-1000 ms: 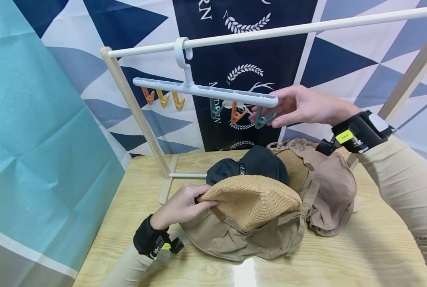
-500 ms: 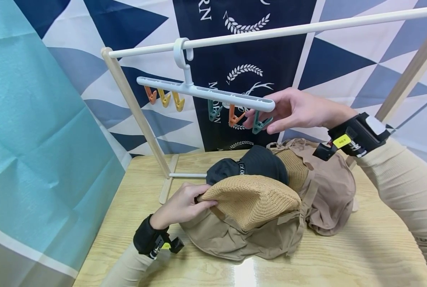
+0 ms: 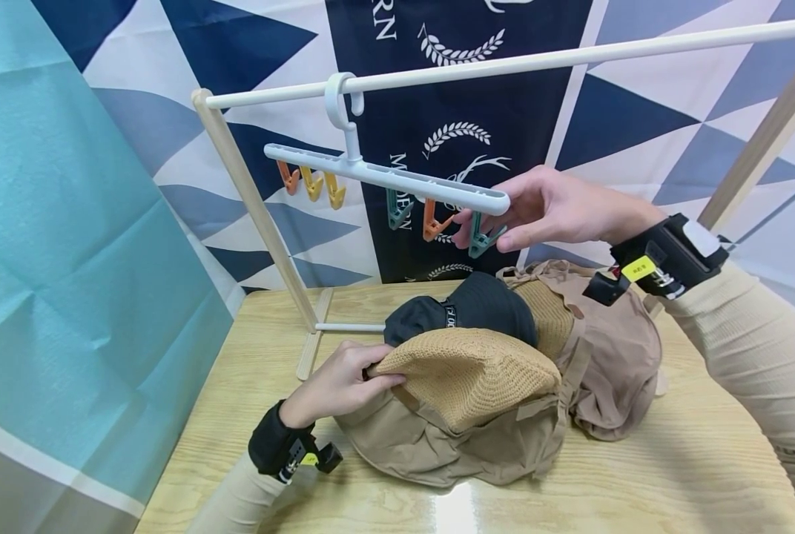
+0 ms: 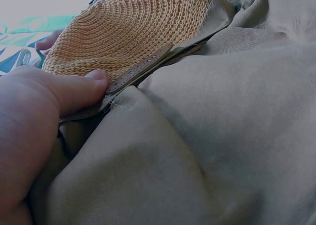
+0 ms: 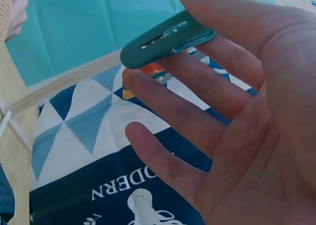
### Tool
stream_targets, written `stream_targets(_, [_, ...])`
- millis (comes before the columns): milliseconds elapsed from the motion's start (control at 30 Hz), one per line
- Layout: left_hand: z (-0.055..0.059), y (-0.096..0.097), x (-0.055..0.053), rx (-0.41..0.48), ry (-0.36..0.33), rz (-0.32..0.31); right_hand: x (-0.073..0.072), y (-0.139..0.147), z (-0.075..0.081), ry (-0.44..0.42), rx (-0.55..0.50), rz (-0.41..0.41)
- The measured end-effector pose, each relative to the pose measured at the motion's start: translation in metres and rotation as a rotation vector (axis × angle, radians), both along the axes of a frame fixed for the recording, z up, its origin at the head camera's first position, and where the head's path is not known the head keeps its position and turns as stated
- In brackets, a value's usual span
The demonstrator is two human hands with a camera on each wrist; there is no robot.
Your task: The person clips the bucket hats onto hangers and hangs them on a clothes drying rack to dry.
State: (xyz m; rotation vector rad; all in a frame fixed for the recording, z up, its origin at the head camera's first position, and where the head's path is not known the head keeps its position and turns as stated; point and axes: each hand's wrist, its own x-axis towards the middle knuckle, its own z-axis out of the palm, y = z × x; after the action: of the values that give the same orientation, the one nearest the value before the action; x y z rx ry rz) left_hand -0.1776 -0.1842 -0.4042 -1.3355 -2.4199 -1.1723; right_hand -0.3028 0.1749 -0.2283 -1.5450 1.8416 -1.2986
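Observation:
My left hand (image 3: 344,382) pinches the edge of a sun hat with a tan knitted crown (image 3: 477,371) and a wide khaki cloth brim (image 4: 237,116). In the left wrist view the thumb presses beside a small leather tab (image 4: 140,69) where crown and brim meet. At the right end of a pale blue clip hanger (image 3: 397,178), my right hand (image 3: 558,204) holds a dark green clip (image 3: 480,237) between thumb and forefinger. The other fingers spread loosely behind it, as the right wrist view (image 5: 168,39) shows. An orange clip (image 3: 434,221) hangs beside the held one.
The hanger hooks over a white rail (image 3: 571,55) on wooden posts (image 3: 251,200). More clips, yellow (image 3: 312,184), orange and green, hang along it. Behind the held hat lie a black hat (image 3: 477,308) and another brown hat (image 3: 618,356) on the wooden table (image 3: 237,415).
The hanger's right end has swung slightly left and down toward me, my right hand moving along with the green clip. My left hand and the hat have stayed put.

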Motion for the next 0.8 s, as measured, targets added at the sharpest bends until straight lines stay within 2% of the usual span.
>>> stream_targets(333, [-0.002, 0.000, 0.002, -0.004, -0.016, 0.021, 0.005, -0.006, -0.001, -0.031, -0.053, 0.048])
stream_targets(800, [-0.005, -0.001, 0.001, 0.006, -0.014, 0.014, 0.010, -0.011, -0.004, 0.029, -0.080, 0.005])
